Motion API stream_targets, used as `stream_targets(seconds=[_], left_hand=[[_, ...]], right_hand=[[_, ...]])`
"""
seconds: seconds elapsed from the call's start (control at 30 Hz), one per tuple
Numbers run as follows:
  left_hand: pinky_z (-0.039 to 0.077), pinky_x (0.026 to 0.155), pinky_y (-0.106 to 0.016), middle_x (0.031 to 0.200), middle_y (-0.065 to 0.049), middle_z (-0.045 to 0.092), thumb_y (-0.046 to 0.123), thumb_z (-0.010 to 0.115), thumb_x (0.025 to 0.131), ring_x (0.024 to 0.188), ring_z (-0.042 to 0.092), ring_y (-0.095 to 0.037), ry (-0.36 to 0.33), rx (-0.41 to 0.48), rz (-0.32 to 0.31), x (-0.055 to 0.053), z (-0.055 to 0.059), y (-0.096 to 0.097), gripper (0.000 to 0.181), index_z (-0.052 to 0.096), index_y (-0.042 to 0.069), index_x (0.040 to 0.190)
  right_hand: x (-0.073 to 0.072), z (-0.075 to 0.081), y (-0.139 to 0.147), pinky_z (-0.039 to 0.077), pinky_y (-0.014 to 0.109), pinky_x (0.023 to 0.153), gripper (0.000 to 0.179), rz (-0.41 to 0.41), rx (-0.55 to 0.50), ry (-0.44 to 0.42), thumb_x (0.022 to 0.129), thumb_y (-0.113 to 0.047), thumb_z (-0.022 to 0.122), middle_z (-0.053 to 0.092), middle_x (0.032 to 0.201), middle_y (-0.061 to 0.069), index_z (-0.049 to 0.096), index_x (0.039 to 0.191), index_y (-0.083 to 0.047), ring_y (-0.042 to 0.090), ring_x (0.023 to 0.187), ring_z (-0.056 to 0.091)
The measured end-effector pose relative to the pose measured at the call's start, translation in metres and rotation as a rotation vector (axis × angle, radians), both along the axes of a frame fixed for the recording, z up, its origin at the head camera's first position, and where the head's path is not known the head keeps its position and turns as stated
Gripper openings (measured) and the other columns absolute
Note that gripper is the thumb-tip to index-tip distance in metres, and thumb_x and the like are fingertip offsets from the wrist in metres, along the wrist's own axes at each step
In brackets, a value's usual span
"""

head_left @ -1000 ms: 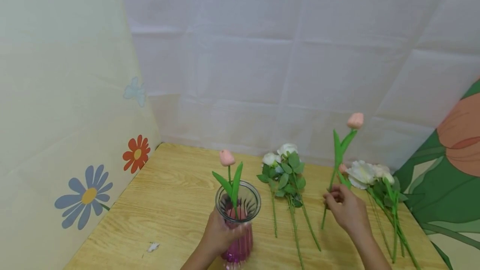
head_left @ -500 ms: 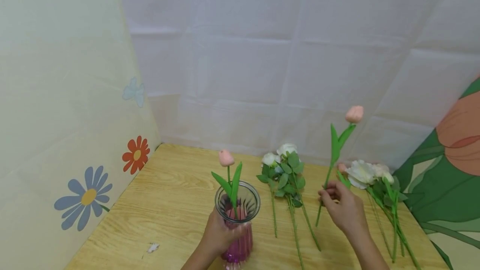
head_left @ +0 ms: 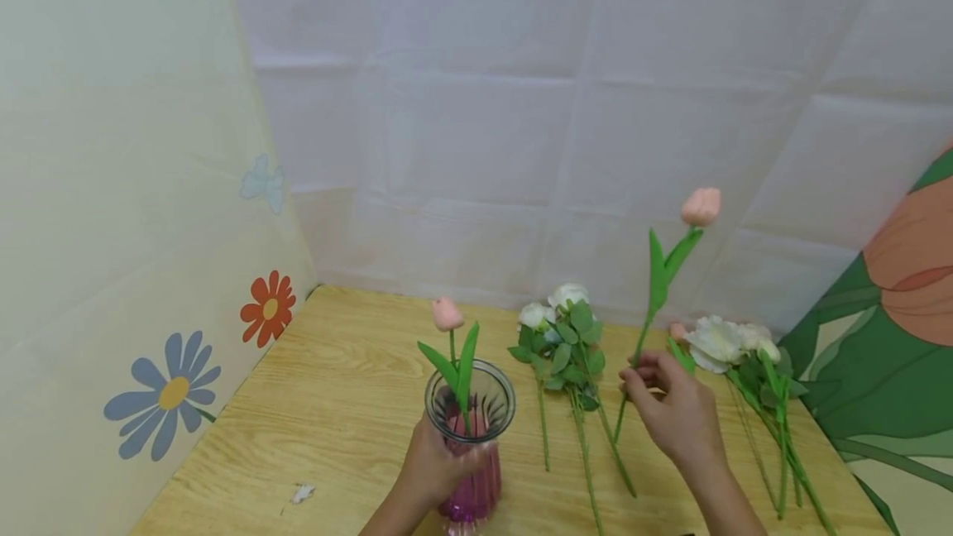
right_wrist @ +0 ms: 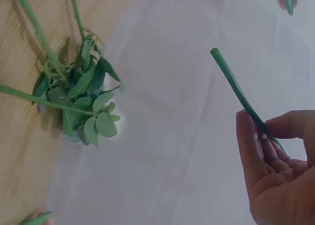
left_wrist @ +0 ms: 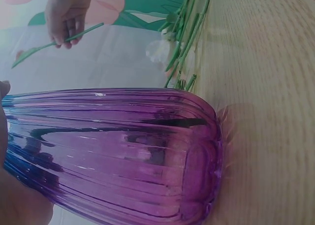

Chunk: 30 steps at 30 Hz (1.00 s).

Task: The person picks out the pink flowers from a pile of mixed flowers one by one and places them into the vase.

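Around the upper body of a ribbed purple glass vase [head_left: 476,482] my left hand [head_left: 435,466] keeps its grip; the left wrist view shows the vase [left_wrist: 128,151] with its base against the table. One pink tulip [head_left: 448,314] stands in the vase, its leaves at the rim. My right hand [head_left: 677,412] pinches the green stem of a second pink tulip [head_left: 701,207] between thumb and fingers, raised over the table with the bloom leaning right. In the right wrist view the lower stem [right_wrist: 234,84] sticks out past my fingertips.
White roses [head_left: 569,337] with green leaves lie between my hands, stems toward me. More white flowers [head_left: 718,344] and another pink tulip bloom [head_left: 677,331] lie at the right. A white scrap [head_left: 302,493] is on the wooden table [head_left: 357,354] at left. Cloth walls stand behind and beside it.
My right hand has moved left and slightly up with the tulip, away from the right-hand flowers. The left hand and the vase hold almost the same place.
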<state>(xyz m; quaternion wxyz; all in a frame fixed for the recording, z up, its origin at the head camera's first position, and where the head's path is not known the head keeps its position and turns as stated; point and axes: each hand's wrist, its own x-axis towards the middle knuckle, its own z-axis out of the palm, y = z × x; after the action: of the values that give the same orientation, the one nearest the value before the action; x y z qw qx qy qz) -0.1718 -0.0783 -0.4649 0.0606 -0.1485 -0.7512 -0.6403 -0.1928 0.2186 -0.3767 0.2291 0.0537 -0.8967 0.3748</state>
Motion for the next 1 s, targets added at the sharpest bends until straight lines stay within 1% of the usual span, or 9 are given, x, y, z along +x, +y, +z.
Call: stream_targets(seconds=[0.13, 0.27, 0.4, 0.5, 0.63, 0.87, 1.0], left_hand=[[0.053, 0.103, -0.051, 0.131, -0.021, 0.060, 0.020, 0.083, 0.079, 0.123, 0.059, -0.041, -0.005, -0.001, 0.002, 0.000, 0.000, 0.000, 0.076, 0.042, 0.008, 0.142], [0.053, 0.103, -0.052, 0.131, -0.021, 0.060, 0.019, 0.084, 0.079, 0.123, 0.058, -0.042, -0.017, 0.000, 0.003, 0.000, 0.000, 0.000, 0.075, 0.042, 0.008, 0.142], [0.053, 0.102, -0.050, 0.131, -0.019, 0.061, 0.018, 0.084, 0.079, 0.123, 0.059, -0.040, -0.015, -0.002, 0.006, 0.000, 0.000, 0.000, 0.076, 0.042, 0.008, 0.142], [0.054, 0.102, -0.047, 0.130, -0.017, 0.062, 0.019, 0.084, 0.078, 0.122, 0.060, -0.038, -0.002, -0.004, 0.011, 0.000, -0.001, 0.001, 0.077, 0.042, 0.009, 0.142], [0.055, 0.101, -0.044, 0.130, -0.015, 0.062, 0.019, 0.084, 0.079, 0.122, 0.061, -0.036, 0.002, -0.004, 0.012, 0.000, -0.001, 0.001, 0.078, 0.042, 0.009, 0.143], [0.056, 0.100, -0.040, 0.129, -0.012, 0.063, 0.020, 0.083, 0.080, 0.120, 0.062, -0.034, 0.008, -0.003, 0.007, 0.000, -0.002, 0.000, 0.075, 0.042, 0.010, 0.142], [0.057, 0.099, -0.038, 0.127, -0.012, 0.064, 0.019, 0.083, 0.080, 0.119, 0.062, -0.034, 0.021, -0.002, 0.011, 0.001, -0.002, 0.001, 0.073, 0.043, 0.009, 0.140]], right_hand=[[0.004, 0.004, -0.006, 0.056, 0.010, 0.068, 0.015, 0.019, -0.024, 0.022, 0.095, -0.010, 0.070, 0.074, 0.088, 0.007, 0.065, 0.106, -0.002, 0.000, 0.075, 0.069], [0.007, 0.007, -0.010, 0.056, 0.010, 0.068, 0.014, 0.021, -0.038, 0.049, 0.094, -0.008, 0.070, 0.073, 0.087, 0.007, 0.065, 0.106, -0.002, -0.002, 0.075, 0.068], [0.008, 0.009, -0.014, 0.056, 0.010, 0.067, 0.014, 0.027, -0.048, 0.084, 0.093, -0.006, 0.071, 0.074, 0.087, 0.008, 0.066, 0.105, -0.003, -0.006, 0.074, 0.067], [0.009, 0.012, -0.018, 0.056, 0.009, 0.067, 0.014, 0.039, -0.061, 0.102, 0.093, -0.005, 0.072, 0.074, 0.088, 0.009, 0.066, 0.106, -0.002, -0.004, 0.075, 0.068], [0.010, 0.015, -0.022, 0.057, 0.010, 0.067, 0.015, 0.051, -0.079, 0.108, 0.093, -0.005, 0.072, 0.074, 0.090, 0.010, 0.067, 0.106, -0.002, 0.001, 0.077, 0.070], [0.013, 0.021, -0.028, 0.058, 0.012, 0.067, 0.015, 0.062, -0.084, 0.113, 0.093, -0.004, 0.071, 0.073, 0.089, 0.009, 0.066, 0.107, -0.002, -0.002, 0.079, 0.069], [0.014, 0.024, -0.031, 0.059, 0.014, 0.066, 0.015, 0.077, -0.099, 0.115, 0.093, -0.004, 0.071, 0.073, 0.089, 0.009, 0.066, 0.107, -0.002, 0.001, 0.078, 0.070]])
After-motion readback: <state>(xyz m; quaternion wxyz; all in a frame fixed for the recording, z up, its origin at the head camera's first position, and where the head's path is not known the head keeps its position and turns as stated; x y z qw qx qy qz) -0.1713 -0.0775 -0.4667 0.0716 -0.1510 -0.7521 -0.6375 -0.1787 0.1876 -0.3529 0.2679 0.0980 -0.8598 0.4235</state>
